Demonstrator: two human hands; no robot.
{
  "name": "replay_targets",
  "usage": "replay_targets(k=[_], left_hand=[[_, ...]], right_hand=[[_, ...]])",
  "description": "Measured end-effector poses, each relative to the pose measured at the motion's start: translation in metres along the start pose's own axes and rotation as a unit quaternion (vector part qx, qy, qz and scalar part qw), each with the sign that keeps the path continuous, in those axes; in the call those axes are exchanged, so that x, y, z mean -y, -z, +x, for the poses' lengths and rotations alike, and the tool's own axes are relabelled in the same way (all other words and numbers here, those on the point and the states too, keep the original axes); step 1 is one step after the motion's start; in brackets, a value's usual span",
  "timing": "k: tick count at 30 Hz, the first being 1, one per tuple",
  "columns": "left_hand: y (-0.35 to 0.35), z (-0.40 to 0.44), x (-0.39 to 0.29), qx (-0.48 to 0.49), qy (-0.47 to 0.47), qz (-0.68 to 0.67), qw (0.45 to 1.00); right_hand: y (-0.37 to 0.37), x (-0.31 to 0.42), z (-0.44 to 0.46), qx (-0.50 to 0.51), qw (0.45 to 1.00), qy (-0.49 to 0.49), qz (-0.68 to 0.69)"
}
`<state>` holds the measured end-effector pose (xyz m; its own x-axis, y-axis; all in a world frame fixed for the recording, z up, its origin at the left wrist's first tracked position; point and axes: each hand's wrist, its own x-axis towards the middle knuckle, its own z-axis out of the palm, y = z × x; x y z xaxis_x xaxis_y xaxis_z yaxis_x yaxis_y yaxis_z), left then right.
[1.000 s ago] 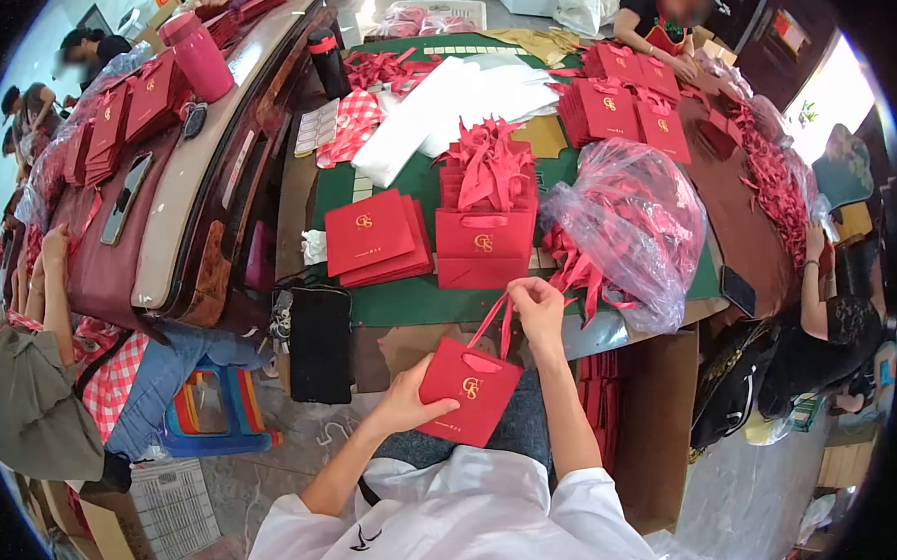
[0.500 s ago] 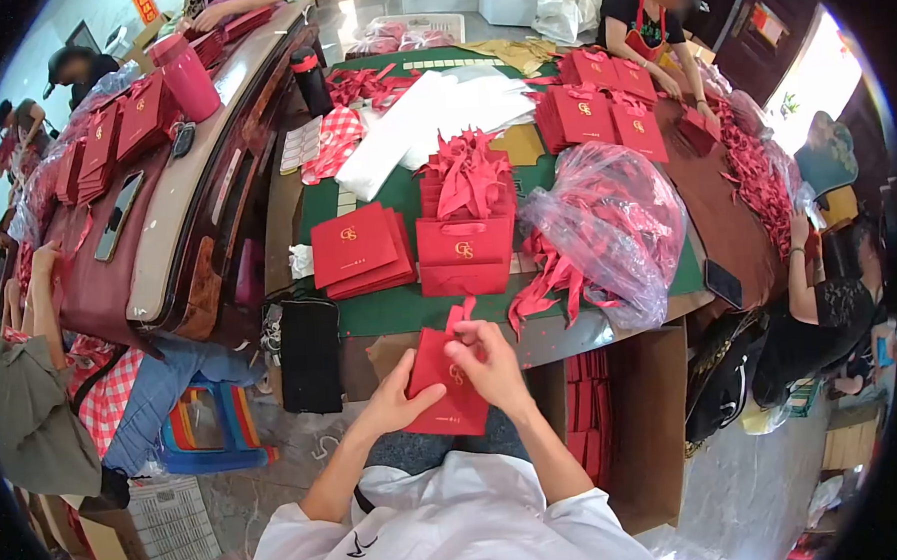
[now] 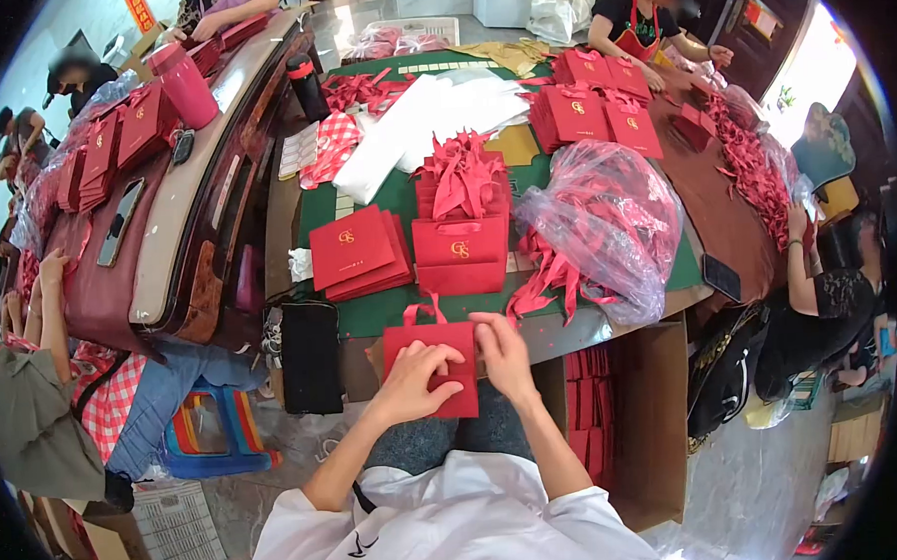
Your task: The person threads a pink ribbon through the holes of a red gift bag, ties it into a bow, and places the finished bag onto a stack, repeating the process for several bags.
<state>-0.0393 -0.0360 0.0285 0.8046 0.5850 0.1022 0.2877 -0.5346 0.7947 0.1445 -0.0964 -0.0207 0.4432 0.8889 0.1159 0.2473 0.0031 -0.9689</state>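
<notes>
Green tabletop (image 3: 375, 310) — red bag (image 3: 435, 333) lies under left hand (image 3: 418, 381), beside right (image 3: 503, 361).

I've got smooth, matt red paper on this bag (image 3: 453, 335), and its handle (image 3: 439, 308) is ribbon, cloth with a satiny sheen. Ahead of me, the pile (image 3: 352, 252) carries metallic-looking gold print on flat red card. Now the sack (image 3: 651, 226): clear plastic film, crinkled, glinting all over! Dull green mat (image 3: 370, 311), smooth white sheeting (image 3: 393, 147), glossy pink flask (image 3: 182, 86). Matt brown cardboard for the box (image 3: 660, 421), smooth plastic for the stool (image 3: 216, 462), and I'm wearing soft-looking white cloth, my shirt (image 3: 439, 531).
</notes>
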Motion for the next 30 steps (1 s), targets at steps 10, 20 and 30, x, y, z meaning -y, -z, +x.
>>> replay_targets(k=[10, 20, 30], left_hand=[[-0.027, 0.012, 0.031, -0.067, -0.024, 0.049, 0.996], [-0.028, 0.020, 0.043, -0.132, 0.000, 0.179, 0.975], [-0.030, 0.024, 0.043, -0.109, 0.039, 0.082, 0.990]], right_hand=[[0.060, -0.021, 0.011, -0.005, 0.931, 0.150, -0.333], [0.045, -0.001, 0.007, 0.010, 0.929, 0.202, -0.311], [0.000, 0.013, -0.014, 0.038, 0.949, 0.157, -0.271]])
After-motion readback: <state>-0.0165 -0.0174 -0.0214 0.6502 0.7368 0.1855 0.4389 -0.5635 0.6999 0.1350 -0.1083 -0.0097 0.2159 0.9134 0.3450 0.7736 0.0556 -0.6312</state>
